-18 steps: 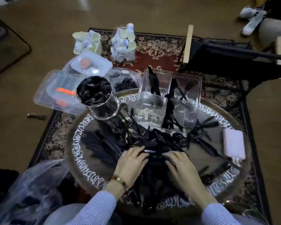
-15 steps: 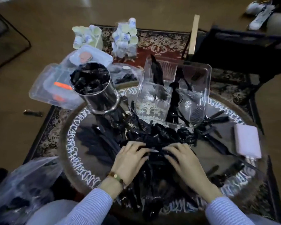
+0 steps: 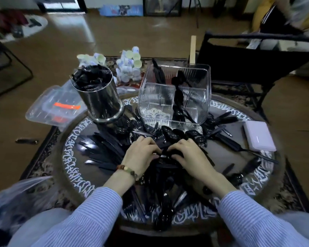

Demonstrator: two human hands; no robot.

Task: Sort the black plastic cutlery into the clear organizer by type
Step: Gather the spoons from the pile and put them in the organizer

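Observation:
A heap of black plastic cutlery (image 3: 169, 134) lies spread over the round table (image 3: 221, 147), with knives fanned out at the left (image 3: 103, 148). My left hand (image 3: 143, 155) and my right hand (image 3: 189, 155) are side by side in the middle of the heap, fingers curled round some black pieces between them. Which type they hold is hidden by the fingers. Behind the heap stands the clear organizer (image 3: 155, 98), divided into compartments. A few black pieces stand in its back left part and along its middle divider.
A steel canister (image 3: 102, 102) full of black cutlery stands left of the organizer. Clear lidded boxes (image 3: 52, 107) overhang the table's left edge. A white box (image 3: 259, 136) lies at the right. Packs of small cups (image 3: 128, 65), a black chair (image 3: 248, 63) and a plastic bag (image 3: 16, 196) surround the table.
My hands have drawn closer together over the heap and their fingers have curled tighter on the pieces. My head has tilted up, showing more of the room.

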